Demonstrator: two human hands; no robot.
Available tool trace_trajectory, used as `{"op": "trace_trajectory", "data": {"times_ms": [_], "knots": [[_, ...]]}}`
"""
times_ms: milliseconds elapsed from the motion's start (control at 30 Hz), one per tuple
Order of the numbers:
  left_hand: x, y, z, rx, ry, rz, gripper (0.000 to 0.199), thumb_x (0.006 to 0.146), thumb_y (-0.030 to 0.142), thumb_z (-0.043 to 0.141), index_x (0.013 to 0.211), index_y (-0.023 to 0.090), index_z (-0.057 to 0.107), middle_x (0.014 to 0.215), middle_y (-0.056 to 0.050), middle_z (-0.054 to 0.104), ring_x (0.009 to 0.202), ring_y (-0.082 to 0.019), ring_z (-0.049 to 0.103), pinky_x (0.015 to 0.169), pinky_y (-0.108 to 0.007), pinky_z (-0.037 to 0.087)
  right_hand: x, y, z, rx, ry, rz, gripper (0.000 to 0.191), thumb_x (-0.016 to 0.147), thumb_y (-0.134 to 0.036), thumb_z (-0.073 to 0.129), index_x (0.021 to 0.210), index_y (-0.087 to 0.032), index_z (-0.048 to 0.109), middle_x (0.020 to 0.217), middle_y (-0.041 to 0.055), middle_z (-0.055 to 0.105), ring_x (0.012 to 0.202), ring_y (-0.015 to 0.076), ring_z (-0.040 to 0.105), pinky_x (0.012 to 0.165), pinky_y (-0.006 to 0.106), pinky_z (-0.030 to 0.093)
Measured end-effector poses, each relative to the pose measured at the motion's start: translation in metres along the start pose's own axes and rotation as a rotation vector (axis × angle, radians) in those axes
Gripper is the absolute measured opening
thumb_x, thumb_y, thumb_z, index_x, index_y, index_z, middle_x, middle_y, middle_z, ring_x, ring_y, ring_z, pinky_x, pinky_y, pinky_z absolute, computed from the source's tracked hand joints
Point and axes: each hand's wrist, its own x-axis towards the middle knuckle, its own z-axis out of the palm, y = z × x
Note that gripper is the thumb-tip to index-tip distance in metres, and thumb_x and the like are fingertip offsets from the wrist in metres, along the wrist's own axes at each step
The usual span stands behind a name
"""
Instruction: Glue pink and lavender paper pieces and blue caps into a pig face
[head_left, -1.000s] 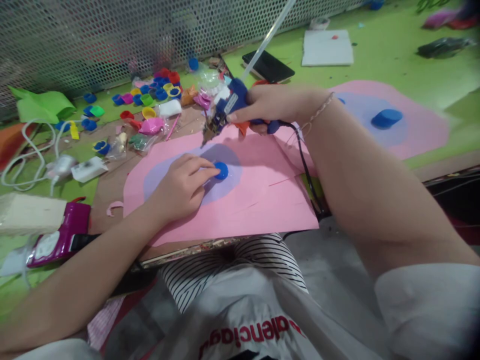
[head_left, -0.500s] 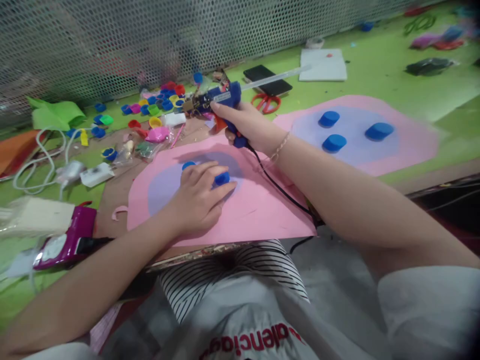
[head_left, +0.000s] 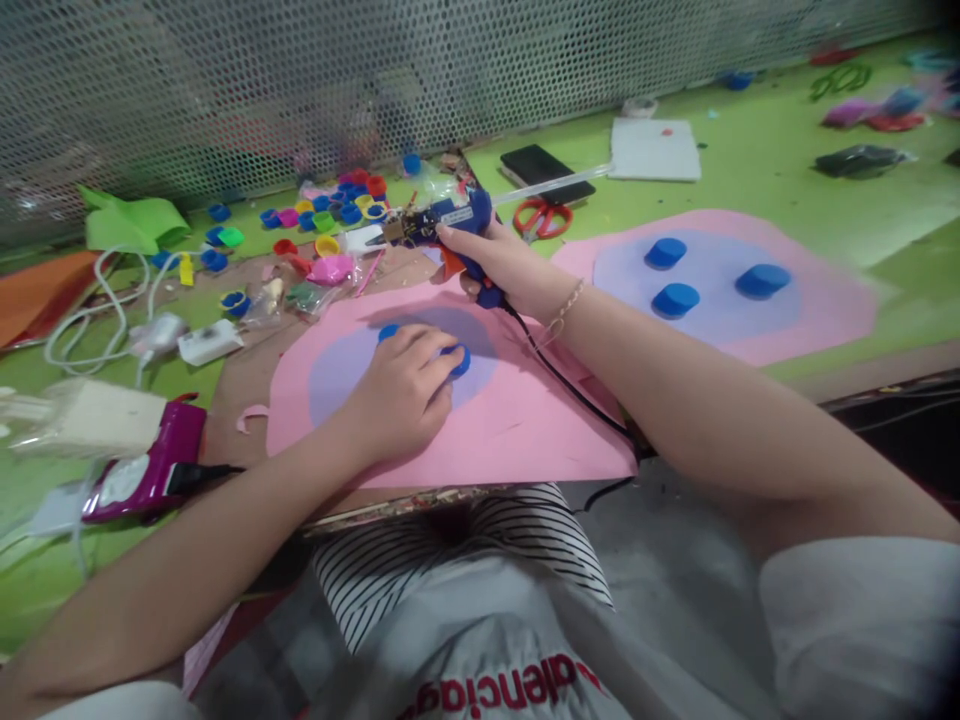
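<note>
My right hand grips a blue hot glue gun above the table. A long translucent glue stick sticks out of its back, and its nozzle points left. My left hand is on a pink paper sheet with a lilac paper shape on it. Its fingers close on a blue bottle cap, which they partly cover. Another blue cap shows just behind the knuckles. To the right lies a second pink sheet bearing three blue caps.
Several coloured caps are scattered at the back left. Red-handled scissors and a black phone lie behind the glue gun. Its black cord runs to the table's front edge. A purple device and white cables are on the left.
My left fingers have drawn in closer around the blue cap. The glue gun stays raised in my right hand, and the whole view has shifted slightly.
</note>
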Motion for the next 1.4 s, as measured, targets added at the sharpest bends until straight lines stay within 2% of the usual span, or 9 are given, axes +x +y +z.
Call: {"op": "trace_trajectory", "data": {"times_ms": [267,433,767,1167,1400], "knots": [[0.000,-0.003,0.004,0.037,-0.047,0.052,0.039,0.082,0.021,0.044,0.120,0.013,0.052,0.121,-0.014,0.053,0.113,-0.028,0.043,0.095,-0.048,0.035,-0.003,-0.001,0.000,-0.019,0.015,0.036,0.027,0.078,-0.042,0.062,0.081,-0.021,0.047,0.059,-0.0047,0.057,0.036,0.0038,0.039,0.033,0.016,0.037],[0.002,-0.001,0.004,0.035,-0.070,0.055,0.040,0.085,0.023,0.042,0.121,0.011,0.054,0.122,-0.015,0.054,0.113,-0.028,0.043,0.095,-0.047,0.034,-0.002,-0.001,-0.001,-0.019,-0.021,0.024,0.027,0.079,-0.043,0.061,0.079,-0.019,0.047,0.062,-0.0031,0.060,0.035,0.0033,0.040,0.033,0.016,0.037],[0.006,-0.008,0.008,-0.036,0.008,-0.007,0.033,0.089,0.025,0.043,0.116,0.011,0.057,0.115,-0.011,0.060,0.103,-0.022,0.050,0.092,-0.041,0.038,-0.004,-0.004,0.000,-0.006,-0.023,0.055,0.030,0.077,-0.045,0.062,0.080,-0.019,0.049,0.059,-0.0031,0.060,0.034,0.0041,0.040,0.032,0.016,0.037],[0.008,-0.012,0.009,-0.087,-0.009,-0.072,0.032,0.089,0.028,0.046,0.116,0.014,0.055,0.113,-0.010,0.059,0.104,-0.023,0.050,0.088,-0.041,0.039,-0.003,0.002,0.000,-0.014,-0.075,0.023,0.030,0.077,-0.046,0.062,0.078,-0.019,0.050,0.061,-0.0007,0.063,0.034,0.0042,0.040,0.032,0.016,0.036],[0.007,-0.009,0.009,-0.065,-0.002,-0.042,0.032,0.089,0.026,0.045,0.115,0.011,0.056,0.112,-0.012,0.059,0.102,-0.023,0.050,0.089,-0.041,0.039,-0.003,0.000,-0.001,-0.017,-0.079,0.036,0.029,0.077,-0.045,0.062,0.078,-0.018,0.050,0.063,0.0004,0.064,0.034,0.0042,0.040,0.032,0.017,0.036]]}}
